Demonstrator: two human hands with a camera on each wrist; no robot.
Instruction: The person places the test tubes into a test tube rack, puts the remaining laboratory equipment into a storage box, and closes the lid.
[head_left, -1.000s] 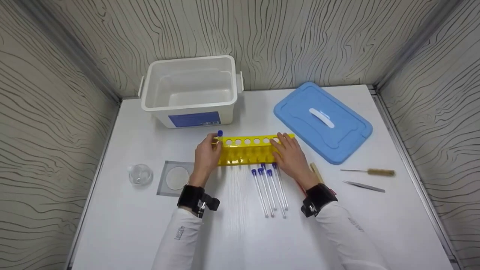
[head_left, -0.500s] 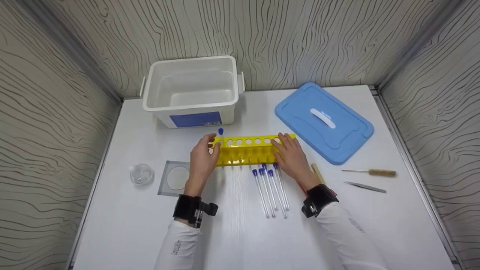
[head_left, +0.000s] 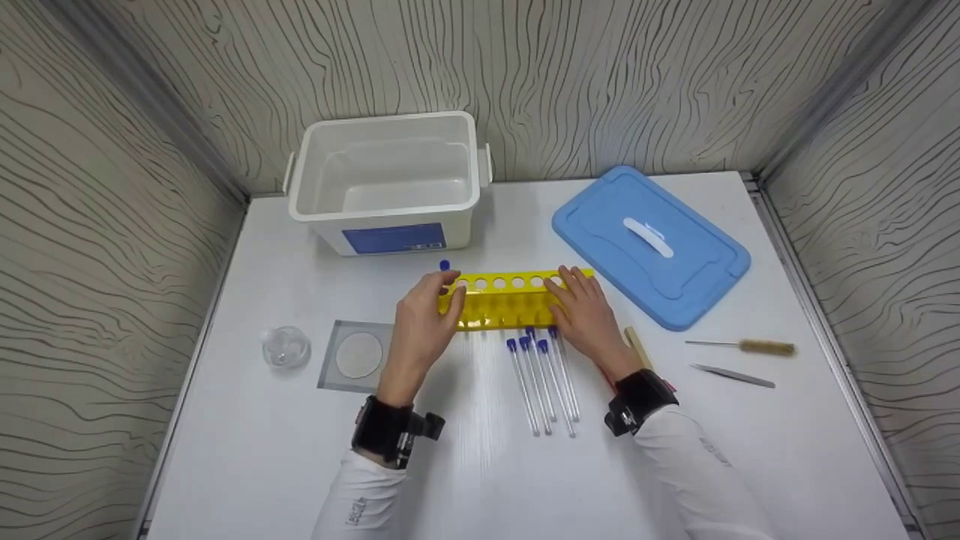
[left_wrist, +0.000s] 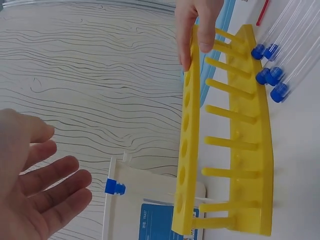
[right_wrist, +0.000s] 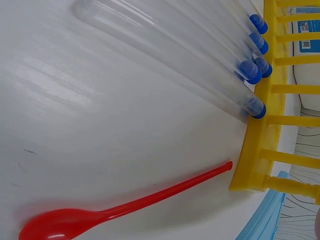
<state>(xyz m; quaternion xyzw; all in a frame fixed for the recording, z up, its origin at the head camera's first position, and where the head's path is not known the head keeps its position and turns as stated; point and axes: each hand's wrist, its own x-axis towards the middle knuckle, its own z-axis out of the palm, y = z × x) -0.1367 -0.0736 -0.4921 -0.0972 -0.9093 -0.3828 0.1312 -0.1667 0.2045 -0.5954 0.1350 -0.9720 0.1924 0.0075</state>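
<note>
From the head camera, the yellow rack is on the table right between the two hands, lying crosswise. The left hand is loosely open by its left end, and a blue-capped tube pokes up just past those fingers. The right hand has hold of the other end, fingers over the top rail and thumb on the near side. Five loose tubes with blue caps lie between the wrists, caps toward the rack. Past the left hand there's a white tub, past the right one a blue lid. Left of the left hand you get a grey square and, farther out, a glass jar; well right of the right hand are a wooden-handled tool and some tweezers. The left wrist camera makes it clearer: left fingers slightly bent, holding nothing, with a gap to the blue cap, and that tube goes through the end hole nearest that hand. The right wrist camera catches only a sliver of its own hand, so no telling the grip there, but a red spoon lies near the rack's right-hand end
</note>
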